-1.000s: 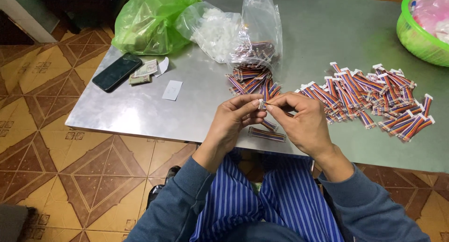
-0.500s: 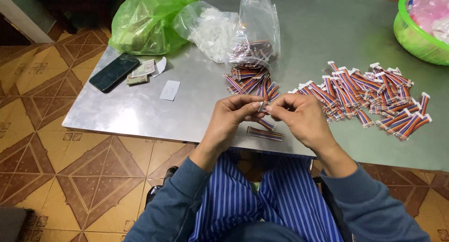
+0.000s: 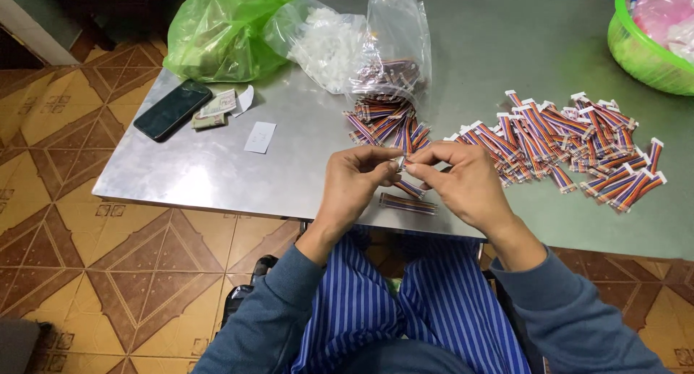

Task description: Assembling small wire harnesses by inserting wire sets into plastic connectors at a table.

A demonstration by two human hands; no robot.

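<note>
Left hand (image 3: 354, 180): fingertips pinched on a short ribbon cable (image 3: 400, 164).
Right hand (image 3: 463, 182): pinched on the same cable, touching the left hand.
Cable position: held above the near edge of the metal table (image 3: 289, 172).
Finished pile (image 3: 571, 146): right of the hands.

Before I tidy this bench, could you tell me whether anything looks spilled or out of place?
Striped ribbon cables spill from the mouth of the clear bag onto the metal table. One loose cable lies near the table's front edge, below the left hand and right hand.
</note>
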